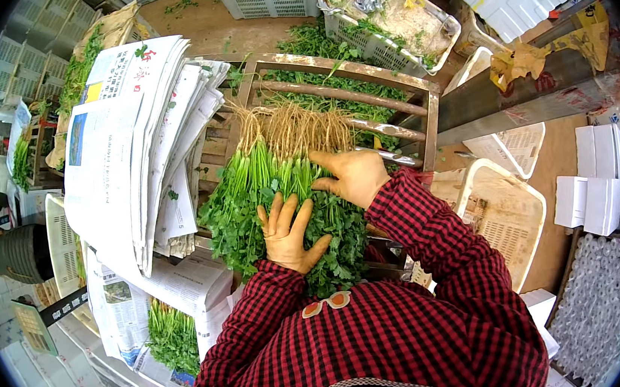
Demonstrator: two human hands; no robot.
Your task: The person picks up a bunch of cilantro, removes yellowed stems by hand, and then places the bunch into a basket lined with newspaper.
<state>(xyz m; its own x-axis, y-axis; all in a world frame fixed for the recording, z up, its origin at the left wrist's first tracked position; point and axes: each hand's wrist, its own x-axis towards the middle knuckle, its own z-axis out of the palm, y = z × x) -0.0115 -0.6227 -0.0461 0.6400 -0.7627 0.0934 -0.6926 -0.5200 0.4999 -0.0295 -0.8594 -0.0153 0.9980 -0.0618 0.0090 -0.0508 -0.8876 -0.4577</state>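
Observation:
A thick layer of leafy herbs (232, 207), apparently coriander, lies across a slatted rack (330, 65). Its pale brown roots (303, 129) point away from me and the leaves face me. My left hand (291, 239), in a yellowish rubber glove, rests flat on the leaves with its fingers spread. Gloved the same way, my right hand (356, 176) touches the stems just below the roots, index finger and thumb apart; its other fingers are partly hidden. A tall stack of newspapers (103, 141) stands left of the herbs. More herbs (172, 341) lie in newspaper at lower left.
Loose greens (311, 43) lie beyond and under the rack. A lined plastic crate (379, 44) stands behind it. At right are a metal beam (471, 111) with torn tape, a cream plastic basket (509, 223) and many clear plastic items (604, 298). A display on a post (35, 327) stands at left.

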